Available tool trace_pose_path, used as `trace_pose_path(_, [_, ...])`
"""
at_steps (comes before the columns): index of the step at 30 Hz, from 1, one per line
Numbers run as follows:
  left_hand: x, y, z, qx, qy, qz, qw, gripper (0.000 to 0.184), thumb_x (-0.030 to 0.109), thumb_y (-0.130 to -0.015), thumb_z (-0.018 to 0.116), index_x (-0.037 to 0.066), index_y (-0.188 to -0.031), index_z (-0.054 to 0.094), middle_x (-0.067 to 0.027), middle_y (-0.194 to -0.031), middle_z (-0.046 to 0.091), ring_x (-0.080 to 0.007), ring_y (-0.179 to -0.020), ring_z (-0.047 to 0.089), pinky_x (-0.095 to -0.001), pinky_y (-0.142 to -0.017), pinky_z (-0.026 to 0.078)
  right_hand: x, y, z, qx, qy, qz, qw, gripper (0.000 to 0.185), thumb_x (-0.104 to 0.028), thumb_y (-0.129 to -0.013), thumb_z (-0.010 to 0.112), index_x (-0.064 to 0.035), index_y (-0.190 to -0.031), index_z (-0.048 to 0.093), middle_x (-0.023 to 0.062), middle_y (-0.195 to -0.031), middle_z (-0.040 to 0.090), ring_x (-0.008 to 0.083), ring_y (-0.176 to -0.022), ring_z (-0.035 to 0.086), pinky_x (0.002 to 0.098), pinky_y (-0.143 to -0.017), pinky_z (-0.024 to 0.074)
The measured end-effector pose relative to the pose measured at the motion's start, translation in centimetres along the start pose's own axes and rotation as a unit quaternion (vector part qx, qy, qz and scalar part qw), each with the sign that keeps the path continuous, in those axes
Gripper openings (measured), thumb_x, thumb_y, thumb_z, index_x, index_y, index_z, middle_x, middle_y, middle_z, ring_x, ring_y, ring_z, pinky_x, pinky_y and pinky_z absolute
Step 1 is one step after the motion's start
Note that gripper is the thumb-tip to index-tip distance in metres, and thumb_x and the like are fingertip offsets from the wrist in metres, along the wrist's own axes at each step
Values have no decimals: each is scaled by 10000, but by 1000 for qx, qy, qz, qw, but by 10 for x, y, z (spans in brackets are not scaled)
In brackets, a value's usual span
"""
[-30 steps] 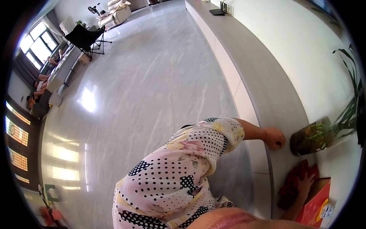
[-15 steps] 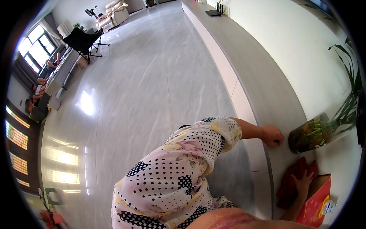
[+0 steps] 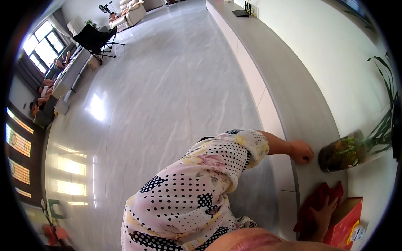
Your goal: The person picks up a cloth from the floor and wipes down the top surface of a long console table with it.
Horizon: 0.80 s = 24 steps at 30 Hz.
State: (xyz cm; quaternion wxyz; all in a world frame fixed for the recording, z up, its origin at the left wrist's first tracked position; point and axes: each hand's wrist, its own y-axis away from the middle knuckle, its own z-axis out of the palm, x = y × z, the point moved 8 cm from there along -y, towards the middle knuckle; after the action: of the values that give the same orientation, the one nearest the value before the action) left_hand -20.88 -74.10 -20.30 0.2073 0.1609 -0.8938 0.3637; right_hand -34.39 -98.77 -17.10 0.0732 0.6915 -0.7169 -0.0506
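Note:
My left hand [image 3: 301, 152] is closed in a fist and leans on the grey top of the long cabinet [image 3: 289, 71]. Close beside it stands a glass vase [image 3: 341, 152] of green stalks and leaves. Lower down, my right hand [image 3: 325, 212] is pressed onto a bunched red cloth [image 3: 312, 208], its fingers partly spread over the fabric and holding it against the cabinet top. Just right of that hand is a red box [image 3: 348, 219] with a yellow and white figure on its side. Polka-dot, flowered clothing [image 3: 184, 180] covers my body.
Grey tiled floor [image 3: 155, 75] stretches away to the left. A black router [image 3: 241, 13] sits at the cabinet's far end. A black folding chair [image 3: 94, 39] and a pale armchair [image 3: 132, 12] stand farther off. People [image 3: 44, 90] sit along the left side.
My right hand and the red cloth have slid together down and left over the cabinet top. My left fist stays in place beside the vase, and the view has shifted slightly.

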Motion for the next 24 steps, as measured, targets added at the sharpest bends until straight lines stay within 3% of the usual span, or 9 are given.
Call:
trace_pose_path(8, [0, 1, 0, -1, 6, -11, 1000, 121, 139, -742, 585, 135, -815, 681, -20, -899, 670, -259, -859, 624, -401, -711, 501, -42, 39, 1, 27, -5, -43, 999, 1055, -345, -506, 830, -28, -1405, 378, 265, -1532, 66, 504, -1379, 139, 535, -1099, 288])
trace_pose_path(11, [-5, -1, 7, -12, 9, -6, 1000, 112, 150, -736, 590, 135, -805, 677, -22, -897, 670, -259, -856, 624, -401, -711, 503, -57, 50, 0, 53, -15, -65, 996, 1019, -356, -518, 793, 8, -1383, 396, 291, -1522, 82, 487, -1381, 149, 528, -1108, 260])
trace_pose_path(14, [-5, -1, 9, -17, 3, -17, 1000, 109, 164, -730, 595, 137, -802, 673, -27, -896, 667, -260, -860, 623, -403, -710, 505, -69, 55, -5, 104, -22, -62, 992, 941, -307, -526, 778, -1, -1348, 435, 262, -1525, 117, 473, -1380, 176, 530, -1104, 266])
trace_pose_path(20, [3, -3, 3, -5, -8, -18, 1000, 94, 174, -720, 602, 137, -785, 658, -32, -899, 656, -258, -889, 615, -410, -728, 502, -92, 55, -8, 204, 70, -83, 973, 818, -296, -589, 766, -54, -1313, 472, 216, -1528, 168, 432, -1383, 219, 546, -1053, 336])
trace_pose_path(24, [4, -3, 3, -25, -33, -32, 999, 81, 159, -733, 607, 114, -793, 638, -30, -921, 650, -263, -911, 609, -409, -731, 504, -115, 42, -7, 196, 67, -89, 974, 781, -327, -644, 768, -82, -1325, 471, 191, -1537, 157, 409, -1402, 195, 638, -947, 376])
